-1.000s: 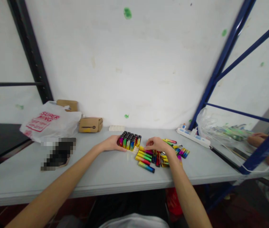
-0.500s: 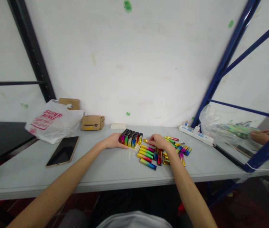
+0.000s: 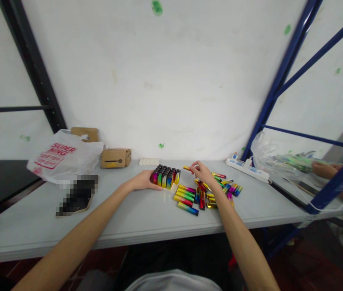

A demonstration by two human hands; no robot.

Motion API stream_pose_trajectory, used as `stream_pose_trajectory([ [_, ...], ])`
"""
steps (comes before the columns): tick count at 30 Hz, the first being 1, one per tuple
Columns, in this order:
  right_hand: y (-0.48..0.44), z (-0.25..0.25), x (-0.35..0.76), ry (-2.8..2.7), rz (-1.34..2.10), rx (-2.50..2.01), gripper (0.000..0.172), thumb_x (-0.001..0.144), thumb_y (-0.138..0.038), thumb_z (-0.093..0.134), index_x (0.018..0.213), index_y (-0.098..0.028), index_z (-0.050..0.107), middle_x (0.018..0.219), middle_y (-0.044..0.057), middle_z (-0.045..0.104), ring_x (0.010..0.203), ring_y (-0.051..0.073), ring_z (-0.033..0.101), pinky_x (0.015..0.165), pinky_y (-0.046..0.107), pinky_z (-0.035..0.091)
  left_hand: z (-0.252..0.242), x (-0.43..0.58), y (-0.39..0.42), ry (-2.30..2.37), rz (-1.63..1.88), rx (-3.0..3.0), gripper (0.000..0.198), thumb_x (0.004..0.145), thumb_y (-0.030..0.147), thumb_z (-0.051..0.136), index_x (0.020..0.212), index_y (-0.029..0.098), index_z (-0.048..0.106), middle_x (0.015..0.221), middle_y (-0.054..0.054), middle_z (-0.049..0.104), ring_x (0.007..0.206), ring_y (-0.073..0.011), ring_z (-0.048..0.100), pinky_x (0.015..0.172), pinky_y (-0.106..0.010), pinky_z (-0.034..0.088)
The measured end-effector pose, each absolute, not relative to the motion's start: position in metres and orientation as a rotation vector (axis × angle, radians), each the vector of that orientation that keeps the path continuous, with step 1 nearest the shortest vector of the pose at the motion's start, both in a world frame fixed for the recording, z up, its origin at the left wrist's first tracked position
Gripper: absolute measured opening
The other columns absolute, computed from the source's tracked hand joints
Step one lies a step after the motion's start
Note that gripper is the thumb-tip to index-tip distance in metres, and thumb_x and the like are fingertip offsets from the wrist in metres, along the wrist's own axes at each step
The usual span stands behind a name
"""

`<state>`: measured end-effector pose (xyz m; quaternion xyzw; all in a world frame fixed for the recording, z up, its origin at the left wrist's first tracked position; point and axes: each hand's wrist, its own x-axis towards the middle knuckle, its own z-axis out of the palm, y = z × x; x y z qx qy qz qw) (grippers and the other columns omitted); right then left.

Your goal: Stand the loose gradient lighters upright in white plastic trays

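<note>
**One lighter (image 3: 186, 167) drawn clear of the heap (image 3: 202, 200)**

Yellow and red, it juts leftward from the pinched thumb and fingers of the right hand (image 3: 201, 173). Half a second ago those fingers were lower, beside the loose pieces; they have since moved toward the wall, uncovering more of the heap below them. Picking out this piece, I judge, is done.

Left of those fingertips, apart from them, stands the block of upright lighters (image 3: 166, 178), black tops up, on a pale base (image 3: 173, 189). The left hand (image 3: 143, 180) curves around its left side, fingers spread to its width. Nearer the person than the right fingertips lies a row of lighters (image 3: 184, 200). Beyond the left fingers sits a white tray (image 3: 149, 161); well right of both hands, a power strip (image 3: 247, 170).
</note>
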<state>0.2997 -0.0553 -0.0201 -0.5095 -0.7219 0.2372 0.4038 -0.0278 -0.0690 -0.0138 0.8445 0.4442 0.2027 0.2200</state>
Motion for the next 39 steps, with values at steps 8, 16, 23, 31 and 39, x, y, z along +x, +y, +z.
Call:
stream_pose_trajectory([
  [8, -0.062, -0.012, 0.288, -1.683, 0.854, -1.062, 0.045, 0.081, -0.061, 0.066, 0.084, -0.016, 0.067, 0.072, 0.002, 0.065, 0.059, 0.012, 0.053, 0.061, 0.026, 0.046, -0.015, -0.028, -0.068, 1.226, 0.563, 2.344, 0.072, 0.061, 0.065, 0.083, 0.113, 0.018, 0.069, 0.106, -0.004, 0.077, 0.097, -0.0298, 0.070, 0.086, -0.033, 0.053],
  [16, -0.073, -0.004, 0.278, -1.660, 0.970, -0.928, 0.048, 0.081, -0.066, 0.064, 0.086, -0.018, 0.064, 0.085, 0.004, 0.065, 0.081, 0.016, 0.059, 0.075, 0.029, 0.050, -0.015, -0.028, -0.067, 1.257, 0.541, 2.345, 0.071, 0.061, 0.067, 0.082, 0.110, 0.018, 0.068, 0.108, -0.004, 0.077, 0.097, -0.0301, 0.070, 0.086, -0.034, 0.053],
  [23, -0.074, -0.009, 0.268, -1.578, 1.164, -0.877, 0.046, 0.088, -0.070, 0.052, 0.090, -0.024, 0.049, 0.059, -0.009, 0.042, 0.051, 0.010, 0.041, 0.059, 0.026, 0.046, -0.014, -0.028, -0.068, 1.212, 0.544, 2.327, 0.070, 0.062, 0.066, 0.081, 0.111, 0.018, 0.068, 0.110, -0.004, 0.077, 0.101, -0.0297, 0.069, 0.088, -0.034, 0.053],
  [31, -0.061, -0.019, 0.272, -1.575, 0.514, -1.257, 0.046, 0.090, -0.059, 0.044, 0.062, -0.022, 0.039, 0.056, -0.004, 0.034, 0.056, 0.012, 0.035, 0.054, 0.027, 0.024, -0.011, -0.028, -0.068, 1.265, 0.520, 2.367, 0.069, 0.061, 0.068, 0.080, 0.108, 0.018, 0.070, 0.107, -0.004, 0.077, 0.098, -0.0302, 0.069, 0.087, -0.035, 0.053],
  [39, -0.067, -0.018, 0.267, -1.674, 0.410, -1.258, 0.039, 0.090, -0.049, 0.044, 0.063, -0.022, 0.040, 0.058, -0.004, 0.037, 0.058, 0.013, 0.038, 0.056, 0.026, 0.026, -0.013, -0.028, -0.068, 1.265, 0.526, 2.359, 0.070, 0.061, 0.068, 0.080, 0.108, 0.018, 0.070, 0.106, -0.004, 0.077, 0.098, -0.0305, 0.069, 0.085, -0.034, 0.053],
])
